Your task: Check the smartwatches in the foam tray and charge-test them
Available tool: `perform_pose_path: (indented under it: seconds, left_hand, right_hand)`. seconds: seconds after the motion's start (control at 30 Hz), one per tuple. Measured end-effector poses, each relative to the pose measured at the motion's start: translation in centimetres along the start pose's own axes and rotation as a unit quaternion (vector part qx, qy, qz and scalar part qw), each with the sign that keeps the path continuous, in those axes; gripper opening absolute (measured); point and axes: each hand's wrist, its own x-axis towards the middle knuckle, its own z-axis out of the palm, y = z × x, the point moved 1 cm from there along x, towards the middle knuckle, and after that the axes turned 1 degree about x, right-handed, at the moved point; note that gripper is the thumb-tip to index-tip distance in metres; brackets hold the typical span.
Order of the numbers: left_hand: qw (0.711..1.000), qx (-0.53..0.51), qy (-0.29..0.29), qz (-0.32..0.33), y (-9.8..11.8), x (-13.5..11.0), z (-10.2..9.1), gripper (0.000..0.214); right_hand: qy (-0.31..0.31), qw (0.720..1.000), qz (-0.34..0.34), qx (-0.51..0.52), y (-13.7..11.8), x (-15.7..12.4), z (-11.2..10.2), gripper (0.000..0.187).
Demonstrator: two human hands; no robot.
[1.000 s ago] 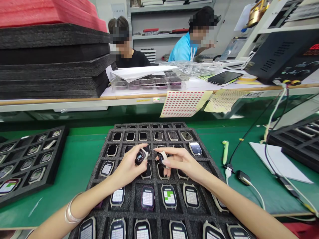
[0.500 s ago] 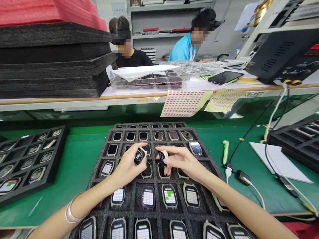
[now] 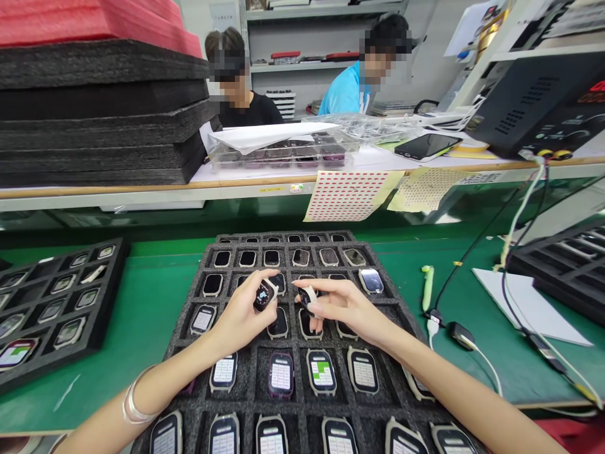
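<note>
Both of our hands meet over the middle of the frame, each closed in a grip on a small watch body. Our left hand (image 3: 241,318) pinches a dark watch (image 3: 265,295) between thumb and fingertips; it sits at the upper right edge of that grip, its lit face tilted toward us. Our right hand (image 3: 347,306) holds a pale watch (image 3: 309,296) at its left end, thumb under and forefinger over, so the piece sticks out toward the other hand. The two watches lie near each other, not touching, just above the black foam tray (image 3: 302,394) that fills the lower centre of the frame on the green bench (image 3: 146,315). Below our hands the tray's pockets hold more watches with lit screens. A second foam tray (image 3: 51,302) lies at the left edge, and cables (image 3: 472,343) trail at the right.
</note>
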Motion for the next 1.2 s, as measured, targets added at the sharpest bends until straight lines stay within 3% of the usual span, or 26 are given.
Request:
perform_pose_path:
  seconds: [0.37,0.53,0.7,0.87,1.2]
  left_hand:
    - [1.000,-0.012,0.022,-0.001,0.0,0.0,-0.1,0.041]
    - [0.995,-0.075,0.002,-0.072,-0.4,0.2,0.2,0.050]
    - [0.944,-0.276,-0.028,-0.181,-0.3,0.6,0.8,0.049]
    - [0.894,-0.394,-0.040,-0.209,0.2,0.6,0.7,0.045]
    - [0.885,-0.414,-0.048,-0.208,0.5,0.4,0.6,0.048]
  right_hand:
    - [0.012,1.000,-0.007,-0.002,0.0,0.0,0.0,0.050]
    - [-0.005,1.000,-0.011,0.016,0.2,0.2,0.0,0.050]
    - [-0.018,0.999,0.001,0.049,0.1,0.3,0.1,0.044]
    - [-0.007,0.999,0.004,0.040,0.1,0.3,0.1,0.040]
    - [-0.009,0.998,0.009,0.061,0.7,0.3,-0.1,0.060]
